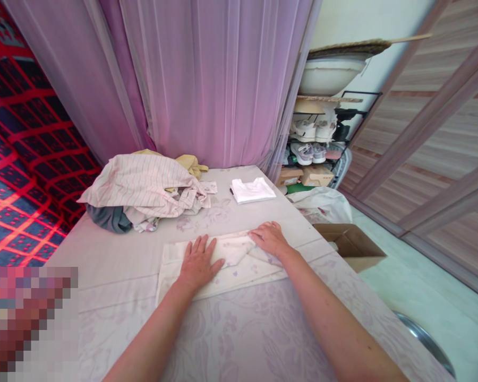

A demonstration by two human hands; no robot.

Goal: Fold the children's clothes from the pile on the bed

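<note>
My left hand [199, 262] lies flat on a pale folded cloth [223, 270] with a faint lilac print, its fingers spread. My right hand [269, 239] presses on the cloth's upper edge, palm down, near a folded-over corner. Neither hand grips anything. Beyond them sits a small folded white garment [253, 190]. To the left is a rumpled heap of clothes [143, 185], including striped pale fabric, a yellow piece and a grey piece. All of this lies on a bed with a lilac floral sheet [115, 254].
Sheer mauve curtains [207, 79] hang behind the bed. To the right are a cardboard box [348, 244], a white sack [321, 204] and a shoe rack [313, 140]. A steel basin rim [426, 339] shows at lower right. A red-and-blue patterned cloth [19, 159] hangs left.
</note>
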